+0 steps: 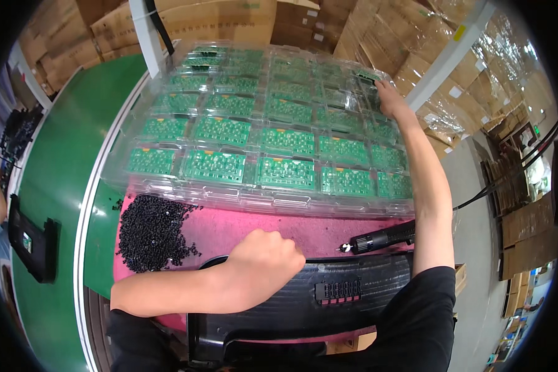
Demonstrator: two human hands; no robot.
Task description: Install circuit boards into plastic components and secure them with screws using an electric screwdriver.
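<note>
Stacked clear plastic trays [254, 199] hold rows of green circuit boards [285, 172] in their pockets. My right hand [390, 99] reaches to the far right corner, its fingers closed at the end of one circuit board [364, 75]. My left hand [265, 260] is curled into a fist above a black plastic housing [266, 322], back of the hand up. Whatever the fist may hold is hidden. The housing lies close to me, with a slotted grille in its middle.
A heap of small black screws [152, 232] lies left on the pink mat [229, 224]. A black electric screwdriver [381, 239] rests under my right forearm. Left runs a green conveyor [99, 124] with another black housing [34, 242]. White posts [443, 62] and cardboard boxes [217, 18] stand behind.
</note>
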